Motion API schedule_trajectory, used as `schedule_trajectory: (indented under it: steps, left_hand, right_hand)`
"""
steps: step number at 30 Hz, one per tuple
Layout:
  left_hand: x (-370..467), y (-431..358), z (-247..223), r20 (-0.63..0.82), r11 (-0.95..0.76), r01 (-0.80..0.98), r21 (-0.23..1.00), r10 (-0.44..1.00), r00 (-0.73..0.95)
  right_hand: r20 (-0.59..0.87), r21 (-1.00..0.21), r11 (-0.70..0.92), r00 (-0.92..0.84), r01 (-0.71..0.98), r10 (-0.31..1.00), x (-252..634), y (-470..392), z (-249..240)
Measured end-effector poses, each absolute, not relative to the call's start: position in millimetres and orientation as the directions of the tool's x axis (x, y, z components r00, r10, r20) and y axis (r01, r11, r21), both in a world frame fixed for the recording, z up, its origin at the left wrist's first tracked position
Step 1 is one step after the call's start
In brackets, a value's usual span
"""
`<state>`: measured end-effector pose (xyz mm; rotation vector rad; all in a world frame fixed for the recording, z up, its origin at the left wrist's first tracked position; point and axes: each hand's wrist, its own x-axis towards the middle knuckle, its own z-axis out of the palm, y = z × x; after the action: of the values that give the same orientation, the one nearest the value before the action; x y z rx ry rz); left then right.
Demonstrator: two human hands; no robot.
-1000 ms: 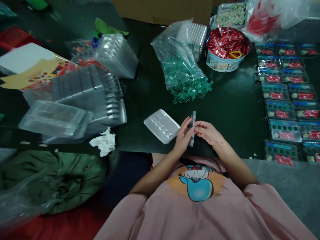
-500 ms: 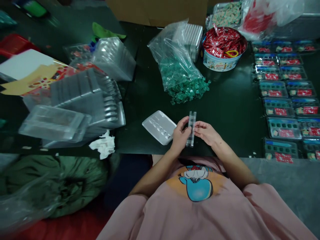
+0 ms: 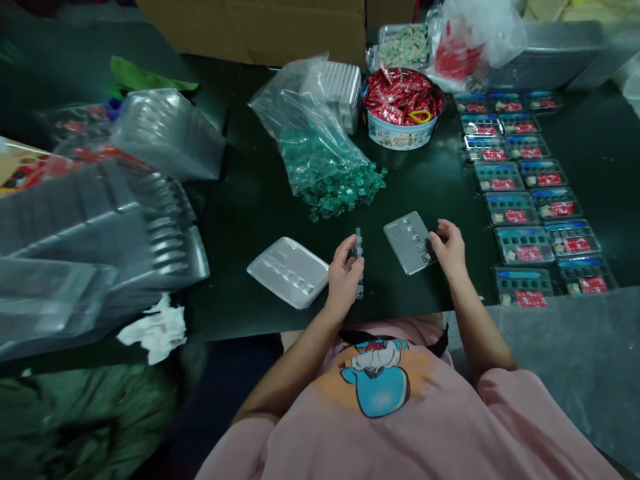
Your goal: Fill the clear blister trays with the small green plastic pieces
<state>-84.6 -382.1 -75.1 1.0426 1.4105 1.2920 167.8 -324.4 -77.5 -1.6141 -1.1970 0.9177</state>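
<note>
My left hand (image 3: 344, 279) is closed on a narrow bundle of clear plastic trays (image 3: 359, 261) standing on edge at the table's front; how many there are I cannot tell. To its right, a single clear plastic tray (image 3: 406, 241) with a row of small moulded pockets lies flat on the dark table. My right hand (image 3: 450, 251) is at that tray's right edge, thumb tip against or just beside it, the other fingers curled apart and away. Left of my left hand lies a whitish translucent tray (image 3: 287, 272), pockets showing.
Green translucent pieces (image 3: 345, 190) spill from a clear bag (image 3: 295, 100). Behind stands a round tin (image 3: 400, 139) of red packets. Rows of filled trays (image 3: 515, 215) line the right; stacked clear trays (image 3: 100, 227) and crumpled white tissue (image 3: 157, 328) are at left.
Both hands were together at the trays on edge. My right hand has moved right, and one tray now lies flat beside it. The camera view has shifted rightward.
</note>
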Motion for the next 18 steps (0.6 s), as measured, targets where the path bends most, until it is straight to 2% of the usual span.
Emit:
schedule_trajectory:
  steps: [2,3,4,6,8,10,18]
  left_hand:
    - [-82,-382,-75,-0.084,0.085,-0.007,0.996,0.973,-0.213]
    - [-81,-382,-75,-0.083,0.084,-0.006,0.996,0.974,-0.212]
    - [-80,-382,-74,-0.080,0.082,-0.001,0.997,0.974,-0.210]
    - [-78,-383,-71,-0.065,0.072,0.026,0.997,0.976,-0.207]
    - [-78,-383,-70,-0.045,0.059,0.063,0.996,0.978,-0.206]
    - [-79,-384,-70,-0.029,0.048,0.090,0.995,0.978,-0.205]
    - [-86,-386,-80,-0.040,0.066,0.121,0.991,0.978,-0.207]
  right_hand:
    - [0.079,-0.932,-0.003,0.212,0.362,0.974,146,-337,-71]
    - [0.055,-0.951,0.012,0.131,0.310,0.990,131,-344,-69]
    - [-0.024,-0.978,-0.026,0.011,0.205,1.000,115,-350,-67]
    - [-0.213,-0.973,-0.224,-0.166,-0.054,0.963,83,-358,-65]
    - [-0.337,-0.878,-0.404,-0.265,-0.258,0.903,60,-361,-65]
    - [-0.388,-0.788,-0.488,-0.312,-0.375,0.867,48,-360,-65]
    - [-0.447,-0.696,-0.573,-0.364,-0.432,0.817,53,-353,-64]
